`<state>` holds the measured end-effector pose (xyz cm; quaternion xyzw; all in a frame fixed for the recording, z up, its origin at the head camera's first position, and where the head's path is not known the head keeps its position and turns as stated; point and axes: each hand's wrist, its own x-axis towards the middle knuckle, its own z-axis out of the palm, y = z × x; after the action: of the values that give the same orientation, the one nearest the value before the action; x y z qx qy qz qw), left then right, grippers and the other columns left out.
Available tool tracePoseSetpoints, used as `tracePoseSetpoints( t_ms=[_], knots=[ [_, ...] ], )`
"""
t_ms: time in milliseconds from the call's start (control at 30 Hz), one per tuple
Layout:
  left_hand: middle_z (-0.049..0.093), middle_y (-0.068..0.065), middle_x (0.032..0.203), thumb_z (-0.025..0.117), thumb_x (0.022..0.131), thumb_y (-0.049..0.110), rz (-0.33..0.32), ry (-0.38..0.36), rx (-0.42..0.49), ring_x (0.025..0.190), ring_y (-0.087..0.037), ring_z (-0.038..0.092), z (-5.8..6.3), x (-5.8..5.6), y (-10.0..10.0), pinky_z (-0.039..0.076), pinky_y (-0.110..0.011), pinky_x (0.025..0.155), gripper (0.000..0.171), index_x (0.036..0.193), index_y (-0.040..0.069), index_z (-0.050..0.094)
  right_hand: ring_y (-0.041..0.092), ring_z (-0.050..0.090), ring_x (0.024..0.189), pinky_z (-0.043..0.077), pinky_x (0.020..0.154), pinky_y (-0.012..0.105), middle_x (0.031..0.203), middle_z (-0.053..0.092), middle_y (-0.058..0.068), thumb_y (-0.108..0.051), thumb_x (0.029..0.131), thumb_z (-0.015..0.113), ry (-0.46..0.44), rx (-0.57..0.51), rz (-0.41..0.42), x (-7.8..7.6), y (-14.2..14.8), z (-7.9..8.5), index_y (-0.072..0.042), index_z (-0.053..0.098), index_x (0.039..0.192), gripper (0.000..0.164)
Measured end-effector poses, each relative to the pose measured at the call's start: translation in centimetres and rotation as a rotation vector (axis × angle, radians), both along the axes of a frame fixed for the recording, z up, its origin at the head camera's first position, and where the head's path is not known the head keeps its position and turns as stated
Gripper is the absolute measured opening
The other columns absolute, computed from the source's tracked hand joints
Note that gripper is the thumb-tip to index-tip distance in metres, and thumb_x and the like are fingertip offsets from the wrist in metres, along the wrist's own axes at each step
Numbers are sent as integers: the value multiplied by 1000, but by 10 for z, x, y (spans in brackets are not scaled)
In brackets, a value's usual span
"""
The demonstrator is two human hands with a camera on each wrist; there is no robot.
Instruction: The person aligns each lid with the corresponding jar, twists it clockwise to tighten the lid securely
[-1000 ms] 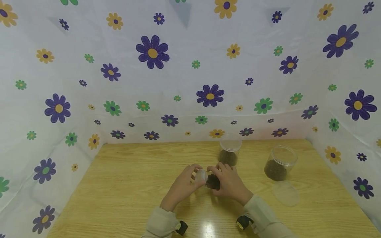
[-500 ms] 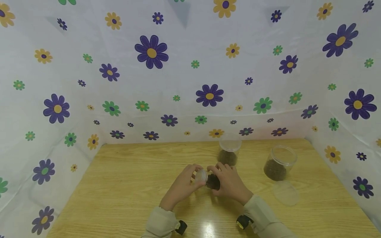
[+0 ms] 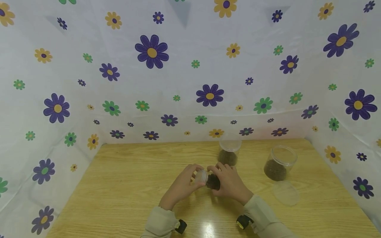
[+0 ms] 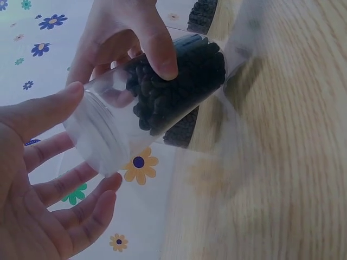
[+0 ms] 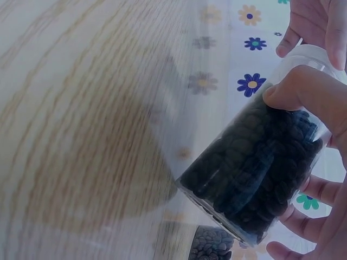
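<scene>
A small clear jar, partly filled with dark beans or seeds, lies tilted between both hands over the table's middle. Its translucent screw lid points left, toward the left hand. That hand holds the lid, its thumb on one side and its fingers spread around the other. The right hand grips the jar's body, thumb on the near side and fingers behind. In the right wrist view, the jar's bottom edge is close over the wooden table, and the beans gather toward that end.
Behind the hands stands a larger lidded clear jar with dark contents. An uncovered wide jar, similarly part-filled, stands to the right, with a flat translucent disc in front. Flower-printed white cloth encloses the wooden table.
Both hands keep their hold on the small jar, almost still. The left thumb shifts very slightly at the lid; the jars and the disc stay in place.
</scene>
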<state>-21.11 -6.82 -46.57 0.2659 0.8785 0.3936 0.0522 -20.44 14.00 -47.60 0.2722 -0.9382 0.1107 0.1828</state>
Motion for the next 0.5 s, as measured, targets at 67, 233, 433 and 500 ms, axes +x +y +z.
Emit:
tracePoseSetpoints(
  t_ms=[67,233,433,500],
  knots=[
    [52,-6,126,63,88,38,4,24,3,101,-19,56,-1,0,0,51,-30,77,51,131,16,47,19,53,78,43,66,38,94,54,0,-37,57,85,-6,-8,-2,0,0,0,-20,54,118,71],
    [52,-8,126,66,86,35,21,59,43,105,-21,55,-7,1,3,51,-35,83,59,137,14,43,20,53,80,42,65,37,95,55,2,-35,58,85,-31,-32,-10,1,2,1,-19,54,119,70],
    [49,-9,130,68,85,31,32,25,109,108,-23,54,-13,0,6,49,-39,88,63,139,14,40,20,52,80,41,64,36,94,55,3,-33,58,85,-48,-62,0,0,3,1,-19,53,118,70],
    [49,-10,130,68,86,29,30,17,132,109,-24,54,-14,0,6,49,-40,88,62,139,13,40,20,52,80,42,64,36,94,54,2,-32,58,85,-61,-75,4,0,3,0,-18,53,119,70]
  ],
)
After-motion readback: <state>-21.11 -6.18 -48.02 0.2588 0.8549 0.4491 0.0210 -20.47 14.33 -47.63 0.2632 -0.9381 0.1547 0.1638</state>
